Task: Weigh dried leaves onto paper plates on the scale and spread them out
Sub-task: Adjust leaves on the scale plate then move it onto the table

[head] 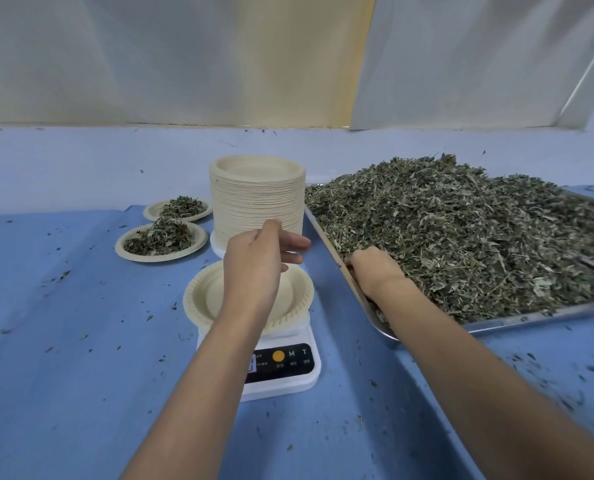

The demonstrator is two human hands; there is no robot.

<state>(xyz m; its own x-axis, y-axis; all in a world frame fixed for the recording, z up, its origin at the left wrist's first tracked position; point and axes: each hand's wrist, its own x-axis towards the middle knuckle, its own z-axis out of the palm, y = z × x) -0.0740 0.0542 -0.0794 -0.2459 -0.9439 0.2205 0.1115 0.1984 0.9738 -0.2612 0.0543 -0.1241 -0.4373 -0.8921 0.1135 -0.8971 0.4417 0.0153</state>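
Here's the right hand (375, 271) down in the big heap of dried green-grey leaves (462, 230), at the near left corner of the shiny rectangular metal tray (531, 315) on the right; its fingers are buried in the leaves, so I cannot tell whether they grip anything; the left hand (254, 265) hovers over the empty round cream paper plate (196, 299), fingers loose, pointing right and holding nothing; that plate sits on the small white digital scale (281, 384) at near centre; just beyond it rises a tall stack of cream paper plates (257, 199), close to the tray's left edge; to the far left lie two leaf-filled paper plates, the nearer one (160, 241) and the farther one (178, 209), side by side on the blue table cover (63, 341), which is flecked with leaf crumbs
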